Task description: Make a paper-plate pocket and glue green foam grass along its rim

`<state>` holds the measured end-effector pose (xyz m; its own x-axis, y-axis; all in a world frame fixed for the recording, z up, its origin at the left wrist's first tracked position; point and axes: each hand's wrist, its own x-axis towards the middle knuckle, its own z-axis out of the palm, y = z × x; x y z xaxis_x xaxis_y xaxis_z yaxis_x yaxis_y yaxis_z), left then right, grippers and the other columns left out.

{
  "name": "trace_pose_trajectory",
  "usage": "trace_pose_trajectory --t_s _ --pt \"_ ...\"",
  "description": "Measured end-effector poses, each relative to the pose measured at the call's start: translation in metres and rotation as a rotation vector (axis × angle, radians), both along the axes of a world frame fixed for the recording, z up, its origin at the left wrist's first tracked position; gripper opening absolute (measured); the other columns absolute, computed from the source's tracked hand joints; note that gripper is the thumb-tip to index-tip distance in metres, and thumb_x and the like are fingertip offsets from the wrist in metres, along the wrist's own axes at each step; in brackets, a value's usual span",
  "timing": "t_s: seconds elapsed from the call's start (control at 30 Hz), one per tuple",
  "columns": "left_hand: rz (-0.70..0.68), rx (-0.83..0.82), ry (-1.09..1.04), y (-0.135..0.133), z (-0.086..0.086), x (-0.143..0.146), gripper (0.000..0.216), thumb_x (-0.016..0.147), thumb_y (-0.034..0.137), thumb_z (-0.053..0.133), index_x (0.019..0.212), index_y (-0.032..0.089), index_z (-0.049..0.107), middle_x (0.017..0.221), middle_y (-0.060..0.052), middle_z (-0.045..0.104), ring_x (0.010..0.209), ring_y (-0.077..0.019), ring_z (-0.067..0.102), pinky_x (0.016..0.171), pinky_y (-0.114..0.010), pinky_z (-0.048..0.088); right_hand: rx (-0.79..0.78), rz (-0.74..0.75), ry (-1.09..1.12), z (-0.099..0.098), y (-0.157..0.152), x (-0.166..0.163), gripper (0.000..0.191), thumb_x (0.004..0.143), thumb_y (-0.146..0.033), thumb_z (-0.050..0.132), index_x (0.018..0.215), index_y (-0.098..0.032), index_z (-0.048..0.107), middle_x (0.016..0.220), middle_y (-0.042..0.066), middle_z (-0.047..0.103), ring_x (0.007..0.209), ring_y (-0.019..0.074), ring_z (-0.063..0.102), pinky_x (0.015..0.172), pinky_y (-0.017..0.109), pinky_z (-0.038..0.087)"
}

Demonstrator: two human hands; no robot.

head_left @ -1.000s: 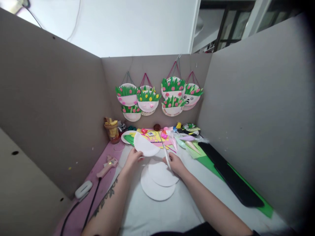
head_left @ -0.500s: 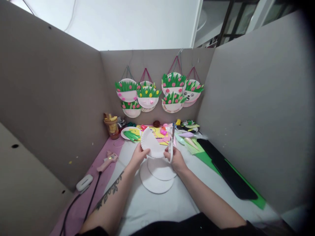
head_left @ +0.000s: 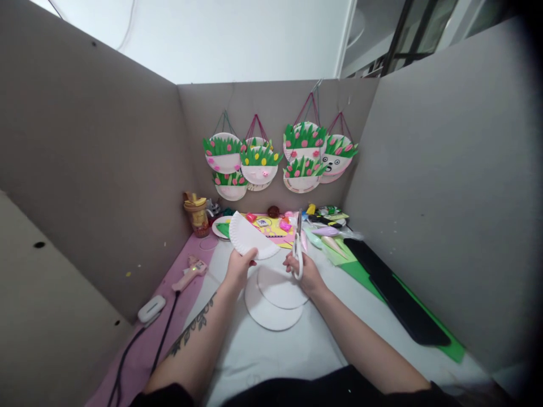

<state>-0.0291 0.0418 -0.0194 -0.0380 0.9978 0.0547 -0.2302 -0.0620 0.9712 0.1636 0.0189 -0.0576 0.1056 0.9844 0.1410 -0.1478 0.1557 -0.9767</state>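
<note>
My left hand [head_left: 240, 268] pinches the lower edge of a white half paper plate [head_left: 251, 236], its fluted rim facing left and its straight cut edge facing up and right. In my right hand [head_left: 306, 273] is a pair of scissors [head_left: 298, 251] with white handles, blades pointing up and apart from the half plate. Beneath my hands, two white round paper plates [head_left: 272, 316] overlap on the pale table cover.
A pink glue gun [head_left: 190, 274] lies on the left by a white case [head_left: 151, 309]. At the back stand a brown cup [head_left: 197, 217] and colourful craft bits [head_left: 285, 225]. Flower-decorated plates [head_left: 259, 169] hang on the grey panel. A black strip [head_left: 399, 294] lies right.
The half plate has moved left, away from my right hand, and tilted so its cut edge faces up and right. My right hand has let go of it, keeping the scissors.
</note>
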Motion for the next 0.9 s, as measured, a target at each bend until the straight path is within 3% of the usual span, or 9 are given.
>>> trace_pose_trajectory --t_s 0.17,0.3,0.47,0.6,0.7,0.8,0.9 --pt "-0.054 -0.091 -0.167 -0.001 -0.003 0.004 0.048 0.064 0.027 0.075 0.108 0.016 0.060 0.109 -0.009 0.066 0.077 -0.0126 0.061 0.053 -0.017 0.046 -0.020 -0.008 -0.031 0.003 -0.004 -0.004 0.032 0.066 -0.039 0.071 0.086 -0.018 0.058 0.064 0.001 0.062 0.056 0.0148 0.055 0.051 0.025 0.039" --pt "-0.140 -0.176 -0.360 -0.009 -0.018 0.023 0.042 0.065 0.018 0.075 0.105 0.017 0.063 0.108 -0.006 0.067 0.081 -0.0115 0.063 0.064 -0.018 0.051 0.059 -0.079 -0.031 0.008 -0.009 -0.008 0.031 0.063 -0.036 0.073 0.084 -0.019 0.057 0.074 0.002 0.065 0.067 0.0168 0.059 0.064 0.028 0.045" --pt "-0.299 -0.322 -0.440 -0.019 -0.032 0.040 0.038 0.068 0.024 0.076 0.103 0.014 0.064 0.104 -0.009 0.069 0.078 -0.0130 0.064 0.065 -0.021 0.053 0.156 -0.164 -0.038 0.011 -0.008 -0.004 0.028 0.064 -0.033 0.071 0.082 -0.018 0.056 0.068 -0.002 0.059 0.063 0.0141 0.053 0.062 0.027 0.043" --pt "-0.154 -0.225 -0.325 -0.014 -0.025 0.030 0.043 0.060 0.029 0.080 0.099 0.016 0.066 0.096 -0.006 0.070 0.073 -0.0119 0.061 0.059 -0.020 0.043 0.133 -0.241 -0.083 0.013 -0.003 0.011 0.020 0.065 -0.031 0.068 0.072 -0.018 0.054 0.060 -0.004 0.053 0.056 0.0118 0.047 0.055 0.024 0.039" --pt "-0.058 -0.129 -0.195 -0.007 -0.018 0.018 0.032 0.057 0.033 0.079 0.081 0.016 0.065 0.078 0.000 0.066 0.067 -0.0088 0.056 0.058 -0.019 0.037 0.132 -0.291 -0.109 0.014 0.000 0.020 0.021 0.065 -0.033 0.067 0.068 -0.018 0.052 0.058 -0.004 0.052 0.055 0.0114 0.045 0.053 0.024 0.038" --pt "-0.017 -0.093 -0.119 -0.003 -0.014 0.010 0.029 0.057 0.034 0.077 0.065 0.015 0.058 0.060 0.004 0.054 0.058 -0.0062 0.048 0.056 -0.017 0.033 0.146 -0.323 -0.113 0.016 0.001 0.024 0.022 0.066 -0.033 0.067 0.067 -0.018 0.052 0.059 -0.004 0.051 0.056 0.0111 0.045 0.055 0.024 0.039" --pt "-0.021 -0.089 -0.107 -0.002 -0.013 0.009 0.029 0.058 0.034 0.075 0.063 0.015 0.054 0.058 0.005 0.049 0.057 -0.0056 0.046 0.054 -0.016 0.033 0.150 -0.336 -0.105 0.017 0.001 0.025 0.022 0.066 -0.033 0.068 0.068 -0.018 0.052 0.059 -0.005 0.051 0.056 0.0109 0.045 0.055 0.024 0.039"
